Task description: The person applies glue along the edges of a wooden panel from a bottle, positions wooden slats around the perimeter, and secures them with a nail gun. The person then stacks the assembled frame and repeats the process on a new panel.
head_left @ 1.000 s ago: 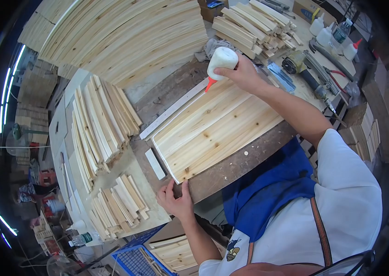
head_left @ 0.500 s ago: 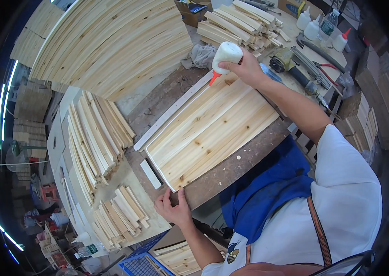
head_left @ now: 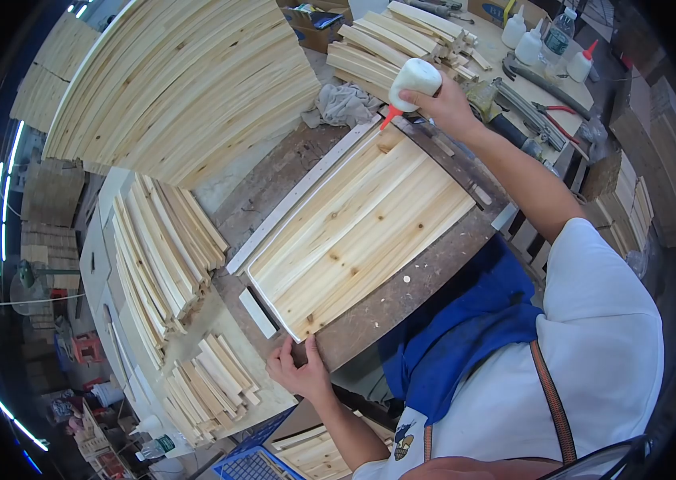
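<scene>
A knotty wooden panel (head_left: 362, 232) lies on the brown work board (head_left: 386, 308), with a white glue line along its left end and far edge. My right hand (head_left: 451, 108) is wrapped round a white glue bottle (head_left: 418, 83), tilted so that its red nozzle points down at the panel's far right corner. At the near left corner, my left hand (head_left: 302, 370) touches the panel edge with thumb and finger apart. A pale strip (head_left: 306, 192) runs along the far edge, and a short white block (head_left: 258, 313) lies beside the left end.
Stacks of wooden strips (head_left: 166, 256) and shorter pieces (head_left: 210, 388) lie at the left. A tall stack of panels (head_left: 186, 88) stands behind. More strips (head_left: 390, 44), a grey cloth (head_left: 342, 105), bottles (head_left: 528, 46), pliers (head_left: 558, 109) and a blue crate (head_left: 254, 464) are around the work board.
My right hand has moved the glue bottle along the far edge to the right corner, and the glue line is longer. My left hand stays at the near corner. The view has shifted.
</scene>
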`<state>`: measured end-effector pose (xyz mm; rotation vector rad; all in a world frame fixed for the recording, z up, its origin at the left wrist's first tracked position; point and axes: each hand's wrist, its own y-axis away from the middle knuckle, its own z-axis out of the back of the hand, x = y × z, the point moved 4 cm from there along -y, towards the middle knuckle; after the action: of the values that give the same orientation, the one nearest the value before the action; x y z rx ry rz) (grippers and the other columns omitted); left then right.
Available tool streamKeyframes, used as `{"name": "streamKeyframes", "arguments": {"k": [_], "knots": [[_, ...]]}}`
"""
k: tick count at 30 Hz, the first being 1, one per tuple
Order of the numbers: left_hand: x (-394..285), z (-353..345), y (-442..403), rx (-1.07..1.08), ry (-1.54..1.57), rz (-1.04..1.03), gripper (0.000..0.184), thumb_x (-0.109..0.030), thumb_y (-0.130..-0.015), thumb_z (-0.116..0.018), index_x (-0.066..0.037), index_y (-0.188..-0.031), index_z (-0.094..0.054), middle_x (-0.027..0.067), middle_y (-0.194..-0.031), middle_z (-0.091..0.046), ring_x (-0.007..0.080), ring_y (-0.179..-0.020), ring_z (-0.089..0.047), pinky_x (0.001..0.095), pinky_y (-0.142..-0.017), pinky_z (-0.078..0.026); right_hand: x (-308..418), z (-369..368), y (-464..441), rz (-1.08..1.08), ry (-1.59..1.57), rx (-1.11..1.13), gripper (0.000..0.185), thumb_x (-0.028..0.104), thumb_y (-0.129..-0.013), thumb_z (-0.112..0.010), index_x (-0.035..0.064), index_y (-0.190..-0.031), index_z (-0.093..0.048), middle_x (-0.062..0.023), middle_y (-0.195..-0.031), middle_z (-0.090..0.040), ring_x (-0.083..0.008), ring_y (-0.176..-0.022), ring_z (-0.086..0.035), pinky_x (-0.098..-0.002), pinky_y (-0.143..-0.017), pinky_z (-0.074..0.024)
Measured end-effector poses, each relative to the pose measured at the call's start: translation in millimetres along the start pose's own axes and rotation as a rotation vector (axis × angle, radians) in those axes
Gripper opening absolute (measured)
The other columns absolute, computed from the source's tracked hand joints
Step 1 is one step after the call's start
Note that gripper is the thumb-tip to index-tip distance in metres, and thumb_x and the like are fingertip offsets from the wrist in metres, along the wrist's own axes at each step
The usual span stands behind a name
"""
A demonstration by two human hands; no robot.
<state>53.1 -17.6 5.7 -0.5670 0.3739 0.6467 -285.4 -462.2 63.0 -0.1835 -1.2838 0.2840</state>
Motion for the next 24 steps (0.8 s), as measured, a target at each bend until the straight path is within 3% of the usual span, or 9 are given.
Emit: {"name": "streamKeyframes", "arguments": {"k": [5,8,24], "knots": [[-1.0,-1.5,-0.4,0.002,-0.005,0.008,0.040,-0.026,-0.079,-0.093,-0.007,-0.111,-0.079,0.0104,-0.109,-0.063,0.0307,-0.107,-0.059,0.0442,-0.095,-0.049,-22.0,13.6,-10.6,0.069,0.030,-0.111,0.062,0.038,-0.086,-0.090,-0.0001,-0.130,-0.067,-0.0113,-0.114,-0.077,-0.0194,-0.102,-0.073,-0.0357,-0.089,-0.0589],[-1.0,-1.7,-0.1,-0.002,-0.009,0.006,0.040,-0.026,-0.079,-0.093,-0.007,-0.111,-0.079,0.0101,-0.108,-0.063,0.0308,-0.106,-0.059,0.0442,-0.095,-0.049,-30.6,14.7,-8.3,-0.015,-0.025,-0.080,0.057,0.028,-0.090,-0.088,0.0023,-0.135,-0.064,-0.0080,-0.120,-0.074,-0.0166,-0.109,-0.069,-0.0346,-0.097,-0.0552],[1.5,-3.3,-0.5,-0.009,-0.019,0.000,0.039,-0.025,-0.081,-0.092,-0.006,-0.112,-0.079,0.0096,-0.107,-0.063,0.0297,-0.105,-0.059,0.0431,-0.095,-0.049,-24.7,49.5,41.2,-0.073,-0.099,-0.062,0.049,0.023,-0.094,-0.085,0.0013,-0.133,-0.064,-0.0074,-0.121,-0.073,-0.0154,-0.111,-0.068,-0.0330,-0.099,-0.0541]]}}
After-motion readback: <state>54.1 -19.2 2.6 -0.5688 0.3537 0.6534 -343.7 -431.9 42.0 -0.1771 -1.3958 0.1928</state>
